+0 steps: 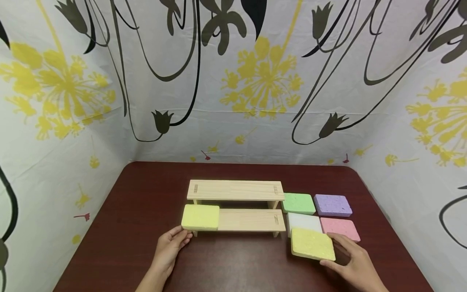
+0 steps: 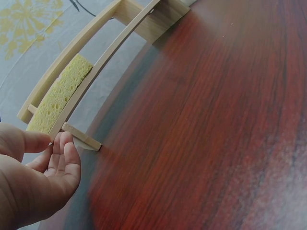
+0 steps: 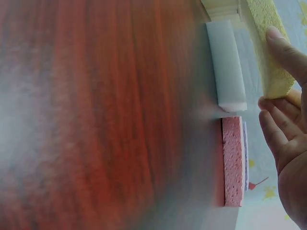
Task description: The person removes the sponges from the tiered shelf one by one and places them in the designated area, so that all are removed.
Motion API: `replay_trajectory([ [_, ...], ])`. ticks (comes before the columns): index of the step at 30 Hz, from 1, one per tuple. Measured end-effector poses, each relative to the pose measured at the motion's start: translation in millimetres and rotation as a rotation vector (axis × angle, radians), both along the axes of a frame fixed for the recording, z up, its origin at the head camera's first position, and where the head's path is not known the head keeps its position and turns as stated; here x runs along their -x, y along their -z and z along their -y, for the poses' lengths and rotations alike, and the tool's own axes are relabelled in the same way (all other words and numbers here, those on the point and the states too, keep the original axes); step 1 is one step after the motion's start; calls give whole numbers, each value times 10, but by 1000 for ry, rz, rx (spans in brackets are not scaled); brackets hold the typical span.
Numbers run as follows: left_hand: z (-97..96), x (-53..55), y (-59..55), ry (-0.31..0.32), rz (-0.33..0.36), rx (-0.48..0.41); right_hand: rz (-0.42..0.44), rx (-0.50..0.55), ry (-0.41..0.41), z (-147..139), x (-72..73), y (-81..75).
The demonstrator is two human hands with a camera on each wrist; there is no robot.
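Two low wooden stands sit one behind the other, the front stand (image 1: 251, 220) and the back stand (image 1: 235, 190). On the left end of the front one lies a yellow sponge (image 1: 200, 217). My left hand (image 1: 169, 251) pinches that end of the stand, thumb right by the sponge and fingers curled at the board's underside near the leg (image 2: 84, 136). At the right, my right hand (image 1: 352, 259) grips a second yellow sponge (image 1: 312, 243) by its right edge, thumb on the near side. In the right wrist view this sponge (image 3: 271, 52) is held above table level.
Beside the stands, a white sponge (image 1: 303, 221), a pink sponge (image 1: 343, 230), a green sponge (image 1: 297, 203) and a purple sponge (image 1: 333, 205) lie on the dark red table (image 1: 226, 263). A patterned cloth (image 1: 204, 93) surrounds its back and sides.
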State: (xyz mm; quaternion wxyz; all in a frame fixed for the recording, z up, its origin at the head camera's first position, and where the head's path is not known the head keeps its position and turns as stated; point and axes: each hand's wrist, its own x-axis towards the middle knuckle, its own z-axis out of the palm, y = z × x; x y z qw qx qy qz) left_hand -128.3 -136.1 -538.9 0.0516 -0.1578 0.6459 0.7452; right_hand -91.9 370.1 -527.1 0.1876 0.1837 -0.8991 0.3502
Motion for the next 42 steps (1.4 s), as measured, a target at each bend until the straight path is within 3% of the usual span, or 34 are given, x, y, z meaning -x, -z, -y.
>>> replay_trajectory([
  [9, 1, -7, -7, 3, -1, -1, 68, -78, 18, -46, -81, 103],
  [18, 5, -9, 1, 6, -1, -2, 30, -204, -20, -118, -69, 192],
  [23, 4, -5, 6, 7, -2, -3, 21, -211, -14, -139, -64, 200],
  [28, 10, -7, -5, 4, -6, -7, -61, -195, 25, -87, -36, 144],
  [34, 14, -6, -14, -1, -7, -11, -148, -84, 18, 177, 97, 0],
  [42, 4, -10, -9, -1, -5, -7, -115, -20, -25, 588, 265, -98],
])
